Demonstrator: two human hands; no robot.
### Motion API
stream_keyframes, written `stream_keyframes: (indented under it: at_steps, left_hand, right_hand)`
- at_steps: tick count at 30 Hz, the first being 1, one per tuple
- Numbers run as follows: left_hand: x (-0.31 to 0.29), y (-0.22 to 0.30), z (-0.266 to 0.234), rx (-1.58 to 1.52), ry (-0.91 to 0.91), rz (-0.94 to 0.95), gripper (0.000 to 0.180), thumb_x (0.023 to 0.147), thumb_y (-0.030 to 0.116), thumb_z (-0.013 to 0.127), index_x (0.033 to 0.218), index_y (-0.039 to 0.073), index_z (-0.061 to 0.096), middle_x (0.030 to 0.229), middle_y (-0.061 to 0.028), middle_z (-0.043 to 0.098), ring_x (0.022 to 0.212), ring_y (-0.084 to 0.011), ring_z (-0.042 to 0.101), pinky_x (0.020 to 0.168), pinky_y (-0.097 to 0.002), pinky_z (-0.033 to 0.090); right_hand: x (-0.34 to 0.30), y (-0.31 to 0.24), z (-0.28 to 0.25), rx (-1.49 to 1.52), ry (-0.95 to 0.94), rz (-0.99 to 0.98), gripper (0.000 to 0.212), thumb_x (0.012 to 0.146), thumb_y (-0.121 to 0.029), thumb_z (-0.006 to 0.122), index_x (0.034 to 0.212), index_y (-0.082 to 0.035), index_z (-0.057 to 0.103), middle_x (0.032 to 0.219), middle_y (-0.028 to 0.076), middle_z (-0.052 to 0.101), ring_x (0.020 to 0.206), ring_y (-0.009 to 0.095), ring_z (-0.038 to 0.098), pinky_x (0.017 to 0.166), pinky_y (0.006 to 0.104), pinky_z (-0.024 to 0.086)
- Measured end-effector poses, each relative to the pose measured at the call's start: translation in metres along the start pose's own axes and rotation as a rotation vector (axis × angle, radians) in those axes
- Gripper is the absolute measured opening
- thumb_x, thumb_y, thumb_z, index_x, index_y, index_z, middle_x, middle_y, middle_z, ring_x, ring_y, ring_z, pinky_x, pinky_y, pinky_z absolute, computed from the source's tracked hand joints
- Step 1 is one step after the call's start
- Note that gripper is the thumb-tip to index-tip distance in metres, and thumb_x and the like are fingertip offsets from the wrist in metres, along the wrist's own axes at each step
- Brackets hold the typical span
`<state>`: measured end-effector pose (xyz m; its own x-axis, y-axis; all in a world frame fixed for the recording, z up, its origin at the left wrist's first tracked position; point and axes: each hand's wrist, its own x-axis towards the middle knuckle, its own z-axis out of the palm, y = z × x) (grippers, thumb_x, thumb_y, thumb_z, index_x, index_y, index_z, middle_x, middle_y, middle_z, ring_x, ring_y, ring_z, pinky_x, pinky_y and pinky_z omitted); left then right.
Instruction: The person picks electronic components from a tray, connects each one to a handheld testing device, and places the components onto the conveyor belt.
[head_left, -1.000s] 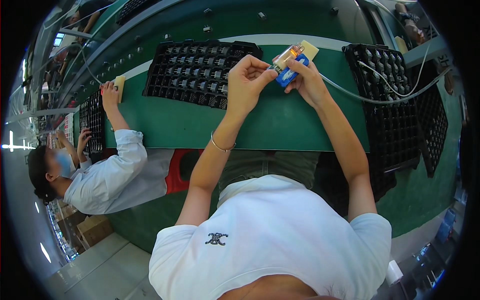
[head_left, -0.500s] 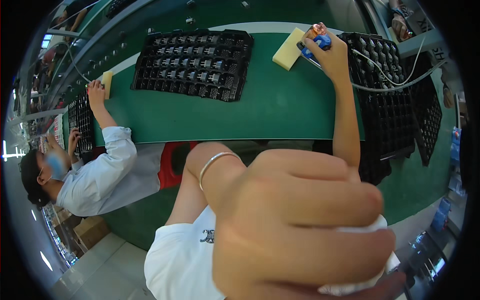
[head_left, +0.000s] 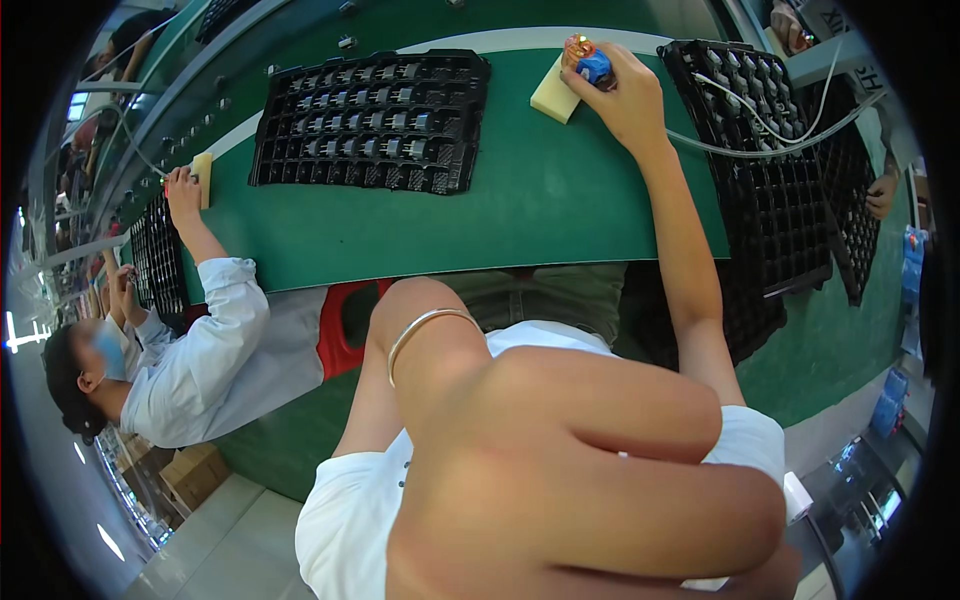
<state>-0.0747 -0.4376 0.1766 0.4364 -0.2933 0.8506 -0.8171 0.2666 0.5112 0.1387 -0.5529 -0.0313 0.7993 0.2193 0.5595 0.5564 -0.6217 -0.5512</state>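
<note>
Close up in the lower middle is my left hand (head_left: 570,470), very large, its back toward me and a metal bangle (head_left: 430,325) on the wrist. Its fingers are bent and close together, with their tips out of sight; anything in them is hidden. At the far right of the green table, my right hand (head_left: 632,100) is closed around a small blue object with a copper-coloured top (head_left: 592,62). Just left of that hand lies a pale yellow block (head_left: 557,95), like a sponge.
On the green table (head_left: 400,235) sits a black tray (head_left: 370,122) with rows of metal parts. Further black trays (head_left: 765,165) stand at right, crossed by a white tube (head_left: 760,152). At left, a masked co-worker in a pale jacket (head_left: 200,350) works beside another yellow block (head_left: 203,180).
The view has shifted slightly, so the table and trays sit a little higher and further left. My left hand has moved lower. My right hand still holds the blue and copper-coloured object.
</note>
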Motion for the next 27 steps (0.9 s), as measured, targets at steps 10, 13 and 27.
stream_keyframes:
  at_steps: [10, 13, 27]
  left_hand:
    - [0.004, 0.002, 0.008, -0.022, -0.023, 0.013, 0.026, 0.073, 0.001, 0.068, 0.098, 0.001, 0.061, 0.087, -0.0114, 0.063, 0.068, -0.0228, 0.058, 0.056, -0.0296, 0.043]
    - [0.005, 0.002, 0.009, -0.023, -0.016, 0.013, 0.027, 0.073, 0.001, 0.068, 0.098, 0.001, 0.061, 0.087, -0.0119, 0.063, 0.068, -0.0237, 0.058, 0.056, -0.0303, 0.044]
    - [0.008, 0.02, -0.035, 0.088, -0.035, 0.0, 0.028, 0.072, -0.002, 0.066, 0.1, 0.001, 0.061, 0.088, -0.0142, 0.064, 0.069, -0.0281, 0.06, 0.057, -0.0338, 0.046]
  right_hand:
    - [0.0, 0.001, 0.004, 0.056, 0.011, 0.016, 0.041, 0.078, -0.035, 0.076, 0.103, -0.003, 0.066, 0.088, 0.007, 0.065, 0.067, 0.02, 0.063, 0.063, 0.0287, 0.051]
    - [-0.001, 0.001, 0.004, 0.063, 0.01, 0.027, 0.041, 0.078, -0.034, 0.076, 0.103, -0.003, 0.066, 0.087, 0.007, 0.064, 0.066, 0.02, 0.062, 0.062, 0.0287, 0.051]
    - [0.025, 0.001, 0.005, -0.017, -0.083, 0.065, 0.048, 0.073, -0.036, 0.076, 0.106, -0.003, 0.065, 0.088, 0.014, 0.067, 0.077, 0.027, 0.067, 0.07, 0.034, 0.053]
